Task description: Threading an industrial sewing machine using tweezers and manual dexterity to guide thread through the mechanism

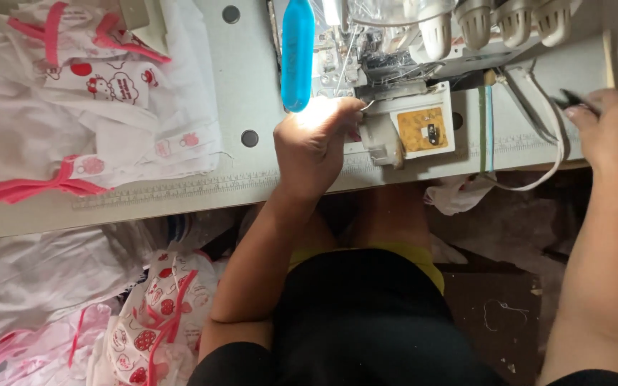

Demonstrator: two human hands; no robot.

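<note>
A pale grey sewing table [252, 78] fills the upper half of the view, with a ruler strip along its front edge. At its back, right of centre, sits the sewing machine [409, 64], a serger with several thread cones [513, 18] along its top and a bright blue lamp [297, 53] hanging at its left side.

On the left of the table lies a heap of white baby garments [87, 100] with pink trim and red printed figures, spreading from the edge to the top of the view. It holds the left part of the table and lies well apart from the machine. Below the table edge, at lower left, more white and pink garments [144, 322] lie piled beside the person's lap. No bin or box shows; both piles lie loose.

The left hand [316, 143] rests on the table just in front of the machine, its fingers bunched and curled against the needle area beside the small yellow plate [421, 130]; what they pinch cannot be told. The right hand [616, 129] lies at the table's right edge, fingers closed on a small dark tool [574, 99] whose tip sticks out leftward. A white strap [548, 154] loops down between the machine and that hand.
</note>
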